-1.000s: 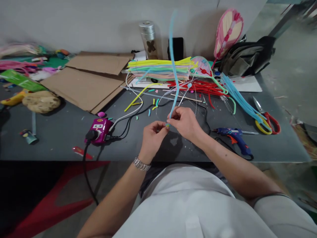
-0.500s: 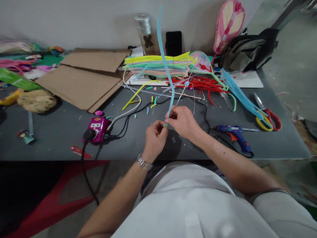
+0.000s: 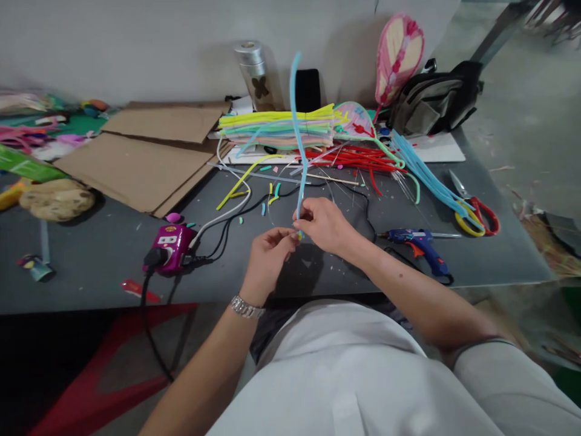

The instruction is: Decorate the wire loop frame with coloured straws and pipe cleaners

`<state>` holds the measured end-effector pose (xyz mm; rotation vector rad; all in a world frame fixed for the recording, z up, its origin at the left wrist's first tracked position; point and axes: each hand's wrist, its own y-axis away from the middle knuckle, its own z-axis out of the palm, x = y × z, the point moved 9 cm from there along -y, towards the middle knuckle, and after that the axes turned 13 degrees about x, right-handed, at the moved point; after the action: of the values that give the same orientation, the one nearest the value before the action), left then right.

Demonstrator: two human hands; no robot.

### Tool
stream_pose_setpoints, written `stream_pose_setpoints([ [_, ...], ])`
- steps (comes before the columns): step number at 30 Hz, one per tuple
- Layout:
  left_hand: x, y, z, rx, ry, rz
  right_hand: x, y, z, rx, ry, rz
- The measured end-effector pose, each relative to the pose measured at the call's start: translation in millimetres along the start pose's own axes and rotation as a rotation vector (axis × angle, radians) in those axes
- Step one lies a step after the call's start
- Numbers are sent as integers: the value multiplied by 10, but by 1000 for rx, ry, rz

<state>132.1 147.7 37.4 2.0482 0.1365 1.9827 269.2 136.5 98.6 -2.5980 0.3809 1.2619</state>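
Note:
My right hand [image 3: 325, 225] pinches the lower end of a long light-blue pipe cleaner [image 3: 296, 130] that stands almost upright over the grey table [image 3: 91, 254]. My left hand [image 3: 267, 257], with a metal watch on the wrist, pinches a small green and yellow piece at the bottom tip of that same pipe cleaner. Both hands meet just above the table's front middle. Thin wires [image 3: 336, 181] fan out on the table behind them.
A blue glue gun [image 3: 420, 243] lies right of my hands, red and yellow scissors [image 3: 476, 209] further right. A purple power strip [image 3: 170, 245] with cables sits left. Stacked pipe cleaners [image 3: 279, 124], red ones [image 3: 363, 158], cardboard [image 3: 140, 151], a metal flask [image 3: 254, 75] and a bag [image 3: 436, 100] stand behind.
The view has shifted slightly, so everything sits a little further left. The blue pipe cleaner has tilted a little more upright; both hands keep their grip at its lower end.

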Motion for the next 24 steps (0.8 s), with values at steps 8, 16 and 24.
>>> stream_pose_setpoints([
  [8,-13,31,156,2,31,-18,48,-15,-33,33,80,-26],
  [16,-99,-38,41,48,17,-76,-11,68,-466,153,22,-93],
  [24,-301,-132,-393,123,-204,-353,1849,1039,-2778,592,706,466],
])
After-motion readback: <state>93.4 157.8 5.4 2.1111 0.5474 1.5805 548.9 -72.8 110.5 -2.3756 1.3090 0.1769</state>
